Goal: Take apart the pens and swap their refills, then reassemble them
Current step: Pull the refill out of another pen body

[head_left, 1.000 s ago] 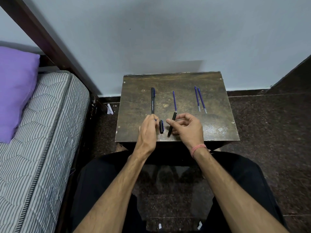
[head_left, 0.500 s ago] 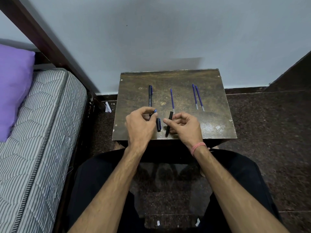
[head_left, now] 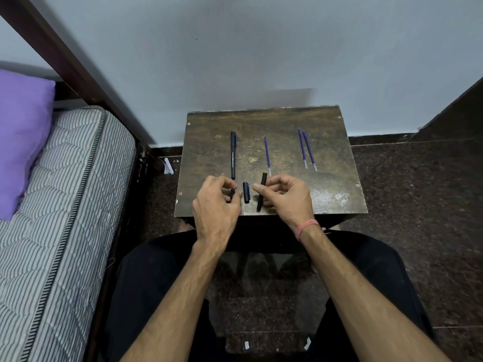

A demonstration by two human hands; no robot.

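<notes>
Two hands work low on the table (head_left: 326, 121). Right hand (head_left: 283, 198) pinches the barrel (head_left: 261, 192). Left hand (head_left: 215, 202) pinches a small dark piece, maybe the tip. Cap (head_left: 246, 192) lies between them. Next, I think, a refill (head_left: 267, 155) from mid-frame goes in.

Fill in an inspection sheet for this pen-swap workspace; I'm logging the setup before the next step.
Surface: small dark wooden table, worn top, against the wall.
Job's things: capped black pen lying far left; single blue refill mid-table; two blue refills side by side to the right; loose cap between the hands; black barrel in the right hand.
Clutter: nothing seen on the table.
Grippers: left hand pinches a small dark part, too hidden to identify; right hand holds the barrel.
Cables: nothing seen.
Surroundings: striped mattress with purple pillow on the left; dark speckled floor.
</notes>
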